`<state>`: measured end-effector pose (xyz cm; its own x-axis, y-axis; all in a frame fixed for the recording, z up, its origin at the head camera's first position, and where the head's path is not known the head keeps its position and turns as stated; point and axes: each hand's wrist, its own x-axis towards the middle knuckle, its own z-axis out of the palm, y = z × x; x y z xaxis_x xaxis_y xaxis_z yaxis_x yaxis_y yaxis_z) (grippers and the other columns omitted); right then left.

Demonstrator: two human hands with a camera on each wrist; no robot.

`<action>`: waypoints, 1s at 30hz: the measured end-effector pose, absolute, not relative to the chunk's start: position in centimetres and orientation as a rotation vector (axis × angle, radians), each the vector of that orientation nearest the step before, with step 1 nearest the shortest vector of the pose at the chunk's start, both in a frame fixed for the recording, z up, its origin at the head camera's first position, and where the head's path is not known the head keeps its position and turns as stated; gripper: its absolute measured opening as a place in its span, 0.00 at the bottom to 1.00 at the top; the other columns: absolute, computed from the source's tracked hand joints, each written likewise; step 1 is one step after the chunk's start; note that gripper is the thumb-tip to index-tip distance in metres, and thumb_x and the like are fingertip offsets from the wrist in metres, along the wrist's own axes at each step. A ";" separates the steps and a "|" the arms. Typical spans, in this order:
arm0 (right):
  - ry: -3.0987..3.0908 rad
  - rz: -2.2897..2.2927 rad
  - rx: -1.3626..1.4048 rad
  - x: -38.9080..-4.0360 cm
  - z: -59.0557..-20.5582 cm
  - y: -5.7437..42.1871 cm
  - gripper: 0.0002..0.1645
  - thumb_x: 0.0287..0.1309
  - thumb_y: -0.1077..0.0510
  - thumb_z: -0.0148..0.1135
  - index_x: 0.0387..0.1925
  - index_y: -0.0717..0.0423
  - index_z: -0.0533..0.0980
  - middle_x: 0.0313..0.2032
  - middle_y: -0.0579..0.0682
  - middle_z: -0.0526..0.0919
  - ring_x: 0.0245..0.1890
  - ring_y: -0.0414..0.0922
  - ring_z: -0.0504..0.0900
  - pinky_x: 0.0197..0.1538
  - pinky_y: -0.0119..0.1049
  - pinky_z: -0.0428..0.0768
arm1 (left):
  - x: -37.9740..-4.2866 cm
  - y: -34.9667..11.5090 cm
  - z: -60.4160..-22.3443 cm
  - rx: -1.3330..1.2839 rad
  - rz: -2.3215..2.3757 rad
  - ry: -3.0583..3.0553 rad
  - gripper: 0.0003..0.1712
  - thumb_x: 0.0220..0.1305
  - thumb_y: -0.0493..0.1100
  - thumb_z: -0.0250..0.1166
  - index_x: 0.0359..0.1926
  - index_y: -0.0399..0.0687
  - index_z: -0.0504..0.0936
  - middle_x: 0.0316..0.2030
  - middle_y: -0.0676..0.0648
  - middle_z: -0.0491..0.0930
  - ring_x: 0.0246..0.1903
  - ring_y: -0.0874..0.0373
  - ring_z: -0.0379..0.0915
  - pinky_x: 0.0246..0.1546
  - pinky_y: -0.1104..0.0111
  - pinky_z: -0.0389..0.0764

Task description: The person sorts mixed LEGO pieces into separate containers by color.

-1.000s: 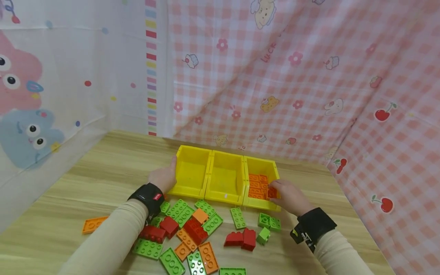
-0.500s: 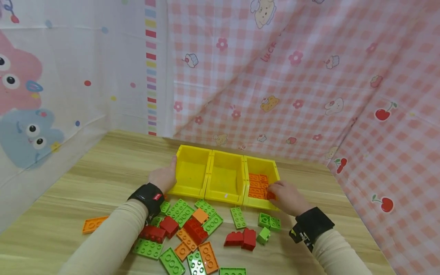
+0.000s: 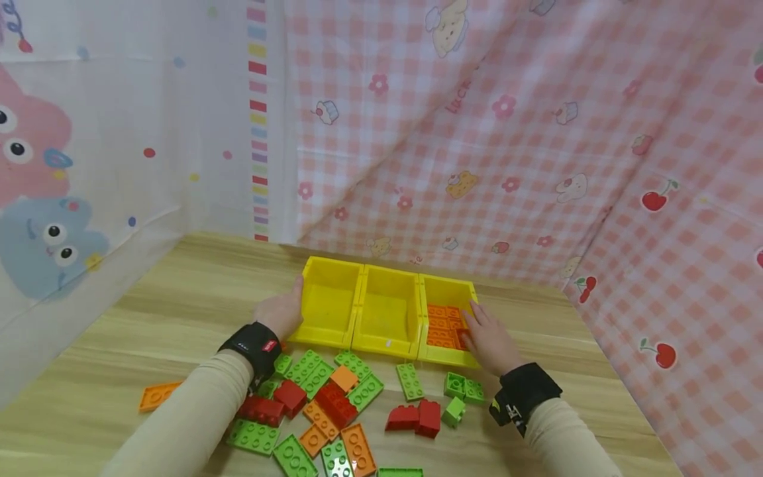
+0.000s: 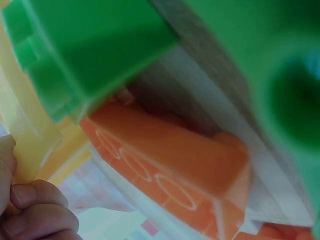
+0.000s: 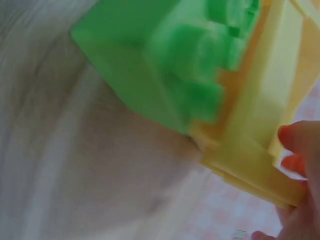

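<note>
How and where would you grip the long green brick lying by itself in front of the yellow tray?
Probably by the middle of its two long sides, coming down from above: the long green brick lies flat, studs up, with bare tabletop along both sides. Its far end sits close to the yellow tray, so gripping end to end looks tighter.

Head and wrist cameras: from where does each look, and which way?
Head: worn on the head, looks forward and down at yellow bins; left hand, right hand, forearms show.
Left wrist: worn there, faces an orange brick; left fingers show.
Right wrist: worn there, faces a green brick; right fingers show.
Wrist views share the yellow bins.
</note>
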<state>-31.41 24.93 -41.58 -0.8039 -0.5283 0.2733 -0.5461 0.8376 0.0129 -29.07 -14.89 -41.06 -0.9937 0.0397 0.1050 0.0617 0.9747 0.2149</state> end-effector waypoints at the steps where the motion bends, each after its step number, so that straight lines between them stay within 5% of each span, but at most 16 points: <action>1: -2.783 0.094 0.786 -31.5 -41.8 24.9 0.29 0.60 0.59 0.59 0.60 0.70 0.66 0.64 0.69 0.60 0.63 0.63 0.59 0.60 0.57 0.60 | -29.0 -14.9 -41.1 -0.072 -0.333 -3.027 0.39 0.62 0.37 0.54 0.71 0.37 0.48 0.13 0.47 0.66 0.12 0.54 0.62 0.14 0.63 0.64; 12: -2.799 0.233 0.677 -31.4 -42.8 24.8 0.30 0.59 0.70 0.51 0.63 0.73 0.60 0.66 0.70 0.53 0.66 0.63 0.52 0.62 0.55 0.57 | -29.7 -15.3 -40.7 -0.145 -0.290 -3.106 0.43 0.61 0.42 0.57 0.71 0.35 0.45 0.14 0.47 0.69 0.13 0.53 0.65 0.16 0.62 0.65; 16: -2.890 0.411 0.595 -31.4 -43.1 24.7 0.29 0.67 0.67 0.41 0.67 0.72 0.52 0.68 0.69 0.45 0.68 0.62 0.46 0.64 0.55 0.52 | -29.2 -15.3 -40.2 -0.179 -0.236 -3.063 0.41 0.61 0.46 0.59 0.69 0.34 0.52 0.13 0.48 0.68 0.12 0.54 0.63 0.14 0.64 0.63; 18: -2.958 0.597 0.499 -31.5 -43.1 24.6 0.30 0.73 0.58 0.33 0.70 0.68 0.46 0.70 0.64 0.41 0.69 0.59 0.43 0.65 0.54 0.50 | -28.3 -14.7 -39.6 -0.235 -0.151 -2.958 0.38 0.60 0.47 0.61 0.67 0.35 0.59 0.13 0.48 0.67 0.11 0.55 0.62 0.13 0.64 0.63; 23: -2.970 1.112 0.229 -32.0 -42.9 24.4 0.41 0.68 0.35 0.19 0.72 0.53 0.34 0.72 0.55 0.38 0.70 0.52 0.40 0.66 0.51 0.46 | -24.2 -10.7 -37.5 -0.729 0.025 -2.629 0.28 0.54 0.48 0.68 0.55 0.42 0.74 0.26 0.48 0.75 0.20 0.59 0.69 0.16 0.70 0.71; 28: -2.946 0.781 0.398 -32.0 -42.8 24.5 0.29 0.73 0.59 0.30 0.70 0.67 0.45 0.70 0.64 0.41 0.68 0.60 0.46 0.64 0.54 0.53 | -19.3 -6.6 -37.1 -1.405 0.075 -2.476 0.20 0.53 0.49 0.69 0.47 0.50 0.79 0.35 0.54 0.74 0.31 0.64 0.69 0.28 0.77 0.71; 30: -2.949 0.811 0.366 -32.0 -42.8 24.4 0.29 0.73 0.59 0.32 0.70 0.66 0.46 0.70 0.63 0.42 0.68 0.60 0.46 0.64 0.54 0.53 | -18.0 -5.6 -37.6 -1.563 0.092 -2.445 0.18 0.54 0.49 0.68 0.47 0.53 0.80 0.35 0.57 0.73 0.31 0.67 0.67 0.29 0.79 0.68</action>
<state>-32.04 24.37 -42.82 -0.9700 -0.2112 0.1206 -0.2432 0.8332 -0.4966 -17.95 -5.64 -37.55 -0.4001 0.9014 0.1655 0.8865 0.4265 -0.1798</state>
